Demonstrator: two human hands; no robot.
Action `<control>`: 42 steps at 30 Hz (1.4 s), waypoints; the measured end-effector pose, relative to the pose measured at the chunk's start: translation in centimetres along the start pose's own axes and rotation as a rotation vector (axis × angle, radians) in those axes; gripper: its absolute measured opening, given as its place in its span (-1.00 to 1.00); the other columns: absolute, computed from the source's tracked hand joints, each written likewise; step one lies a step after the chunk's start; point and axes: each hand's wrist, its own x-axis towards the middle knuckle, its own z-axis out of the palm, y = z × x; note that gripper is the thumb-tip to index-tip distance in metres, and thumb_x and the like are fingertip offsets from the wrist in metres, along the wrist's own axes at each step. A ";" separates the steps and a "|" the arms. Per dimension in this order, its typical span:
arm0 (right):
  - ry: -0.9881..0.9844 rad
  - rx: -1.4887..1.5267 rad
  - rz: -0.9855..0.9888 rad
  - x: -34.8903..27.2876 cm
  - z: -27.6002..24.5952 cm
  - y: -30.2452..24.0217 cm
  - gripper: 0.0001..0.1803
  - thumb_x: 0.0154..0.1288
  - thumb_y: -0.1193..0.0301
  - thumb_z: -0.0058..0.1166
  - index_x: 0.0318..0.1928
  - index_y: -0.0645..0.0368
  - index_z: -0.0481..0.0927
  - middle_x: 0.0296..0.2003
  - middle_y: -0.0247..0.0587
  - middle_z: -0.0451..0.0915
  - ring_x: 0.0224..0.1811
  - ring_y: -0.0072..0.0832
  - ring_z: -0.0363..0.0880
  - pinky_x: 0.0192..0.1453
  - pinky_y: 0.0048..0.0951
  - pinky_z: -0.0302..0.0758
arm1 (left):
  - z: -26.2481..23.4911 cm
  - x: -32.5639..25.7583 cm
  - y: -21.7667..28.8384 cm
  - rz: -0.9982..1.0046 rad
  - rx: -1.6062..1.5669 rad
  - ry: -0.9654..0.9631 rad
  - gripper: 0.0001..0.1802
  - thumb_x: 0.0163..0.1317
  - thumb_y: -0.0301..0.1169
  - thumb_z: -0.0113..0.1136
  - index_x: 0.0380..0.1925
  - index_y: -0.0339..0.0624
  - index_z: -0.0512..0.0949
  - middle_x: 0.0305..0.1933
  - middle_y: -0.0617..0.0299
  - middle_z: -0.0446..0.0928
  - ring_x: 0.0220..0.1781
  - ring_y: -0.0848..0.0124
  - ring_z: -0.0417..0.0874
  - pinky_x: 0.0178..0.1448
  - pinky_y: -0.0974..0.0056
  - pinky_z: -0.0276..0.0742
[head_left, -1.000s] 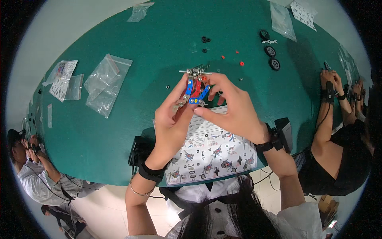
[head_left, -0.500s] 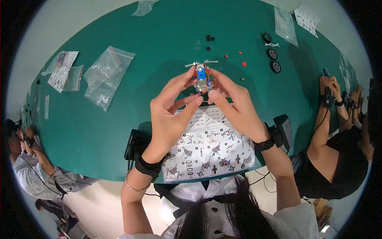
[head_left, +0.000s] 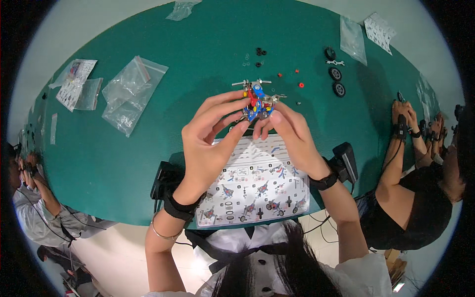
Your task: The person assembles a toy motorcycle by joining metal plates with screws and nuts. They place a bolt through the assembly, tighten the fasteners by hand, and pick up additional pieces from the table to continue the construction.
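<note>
Between my two hands is a small toy motorcycle model (head_left: 256,101), made of blue, red, yellow and silver metal parts, with handlebars at its far end and no wheels fitted. My left hand (head_left: 210,133) grips it from the left with thumb and fingers. From the right, my right hand (head_left: 292,133) pinches its near right part with the thumb and fingers. Both hands hold it above the far edge of a printed instruction sheet (head_left: 252,198). Parts of the model are hidden behind my fingertips.
At the right lie black wheels (head_left: 335,74) and a small silver wrench (head_left: 335,63). Red bits (head_left: 301,85) and black rings (head_left: 261,51) are scattered beyond the model. Clear plastic bags (head_left: 133,94) lie at left on the green table (head_left: 99,163). A person (head_left: 415,198) works at right.
The model has been turned in my fingers, so its red and yellow side now shows. My hands and the sheet appear slightly further left in the picture.
</note>
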 end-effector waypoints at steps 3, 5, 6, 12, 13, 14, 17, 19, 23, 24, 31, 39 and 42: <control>0.008 0.013 0.029 -0.1 0.1 0.1 -0.52 0.47 0.28 -0.18 0.24 0.37 0.30 -0.29 -0.27 0.52 -0.35 -0.62 0.51 -0.26 -0.58 0.44 | 0.1 0.0 -0.2 -0.001 -0.059 -0.010 -0.58 0.10 -0.70 0.20 0.01 -0.27 0.53 0.15 0.07 0.44 0.16 0.32 0.51 0.23 0.27 0.49; 0.047 -0.077 -0.039 -0.2 0.1 -0.1 -0.52 0.42 0.34 -0.07 0.23 0.39 0.29 -0.29 -0.26 0.52 -0.34 -0.62 0.52 -0.26 -0.57 0.45 | 0.4 0.0 0.1 -0.059 -0.155 0.001 -0.56 0.10 -0.71 0.19 0.04 -0.29 0.47 0.16 0.06 0.43 0.18 0.31 0.50 0.28 0.25 0.44; 0.045 -0.075 -0.040 -0.1 0.2 0.1 -0.52 0.42 0.34 -0.07 0.23 0.39 0.29 -0.29 -0.26 0.52 -0.34 -0.62 0.52 -0.26 -0.57 0.45 | 0.5 0.0 0.2 -0.059 -0.152 0.003 -0.56 0.10 -0.71 0.19 0.04 -0.29 0.47 0.16 0.06 0.43 0.18 0.31 0.50 0.28 0.25 0.44; 0.074 -0.312 -0.200 -0.2 0.7 0.2 -0.41 0.25 0.44 0.15 0.26 0.31 0.29 -0.25 -0.18 0.54 -0.34 -0.59 0.50 -0.29 -0.53 0.45 | 0.4 -0.4 -0.1 -0.070 -0.071 0.023 -0.64 0.06 -0.74 0.20 -0.12 -0.29 0.40 0.05 0.12 0.49 0.10 0.39 0.55 0.16 0.34 0.48; 0.063 -0.337 -0.202 -0.3 0.7 0.0 -0.40 0.24 0.44 0.16 0.27 0.28 0.30 -0.24 -0.19 0.55 -0.34 -0.58 0.49 -0.30 -0.53 0.45 | 0.3 -0.4 -0.1 -0.111 -0.066 0.029 -0.65 0.05 -0.75 0.18 -0.15 -0.28 0.41 -0.02 0.16 0.51 0.03 0.44 0.56 0.11 0.37 0.49; 0.052 -0.361 -0.204 -0.4 0.6 -0.2 -0.39 0.23 0.44 0.17 0.27 0.24 0.30 -0.24 -0.19 0.55 -0.34 -0.58 0.49 -0.31 -0.54 0.44 | 0.3 -0.4 -0.1 -0.152 -0.060 0.035 -0.67 0.03 -0.76 0.16 -0.19 -0.27 0.41 -0.09 0.21 0.54 -0.03 0.48 0.58 0.05 0.39 0.50; 0.034 -0.344 -0.227 -0.2 1.0 -0.5 -0.46 0.23 0.46 0.15 0.23 0.20 0.35 -0.26 -0.23 0.56 -0.35 -0.60 0.49 -0.33 -0.57 0.42 | -0.2 -0.5 -0.1 -0.285 -0.198 0.113 -0.67 0.01 -0.79 0.10 -0.22 -0.25 0.42 -0.19 0.26 0.55 -0.12 0.52 0.58 -0.01 0.41 0.52; 0.065 -0.355 -0.233 -0.4 0.3 -0.6 -0.52 0.24 0.47 0.14 0.17 0.19 0.39 -0.28 -0.26 0.55 -0.34 -0.62 0.48 -0.34 -0.59 0.40 | -0.2 -0.2 -0.3 -0.334 -0.297 0.091 -0.68 0.02 -0.81 0.08 -0.22 -0.26 0.43 -0.13 0.15 0.57 -0.05 0.43 0.61 0.05 0.34 0.55; 0.221 -0.320 -0.168 -0.3 -0.6 -0.1 -0.70 0.25 0.50 0.10 0.00 0.16 0.44 -0.29 -0.33 0.53 -0.32 -0.66 0.48 -0.36 -0.62 0.36 | 0.2 0.1 0.7 -0.360 -0.396 0.024 -0.50 0.03 -0.71 0.03 0.06 -0.34 0.40 0.01 -0.04 0.56 0.04 0.18 0.62 0.17 0.16 0.52; 0.224 -0.320 -0.167 -0.2 -0.7 -0.1 -0.70 0.25 0.50 0.10 0.00 0.16 0.44 -0.29 -0.33 0.53 -0.32 -0.66 0.48 -0.36 -0.62 0.36 | 0.1 0.1 0.8 -0.361 -0.436 0.002 -0.48 0.04 -0.65 0.08 0.09 -0.36 0.38 0.03 -0.08 0.55 0.05 0.13 0.62 0.20 0.12 0.51; 0.302 -0.216 -0.169 0.2 -0.4 -0.9 -0.64 0.25 0.46 0.12 0.05 0.14 0.42 -0.21 -0.32 0.54 -0.23 -0.63 0.51 -0.29 -0.62 0.36 | -0.3 0.0 0.8 -0.402 -0.545 -0.114 -0.55 0.12 -0.60 0.14 0.07 -0.43 0.41 0.00 -0.20 0.55 0.05 0.08 0.62 0.19 0.16 0.48; 0.263 -0.221 -0.202 0.0 -0.9 -1.2 -0.74 0.25 0.45 0.14 -0.06 0.17 0.50 -0.24 -0.36 0.53 -0.22 -0.66 0.50 -0.21 -0.60 0.41 | -0.5 -0.1 0.4 -0.492 -0.628 -0.185 -0.58 0.18 -0.48 0.11 0.06 -0.40 0.43 -0.02 -0.21 0.55 0.03 0.05 0.63 0.21 0.12 0.45; 0.286 -0.190 -0.190 -0.1 -0.9 -1.1 -0.76 0.26 0.46 0.14 -0.07 0.16 0.50 -0.28 -0.39 0.51 -0.24 -0.67 0.48 -0.21 -0.61 0.40 | -0.2 0.2 1.0 -0.577 -0.629 -0.171 -0.54 0.21 -0.42 0.14 0.10 -0.38 0.38 -0.04 -0.21 0.56 -0.09 0.12 0.68 0.10 0.13 0.56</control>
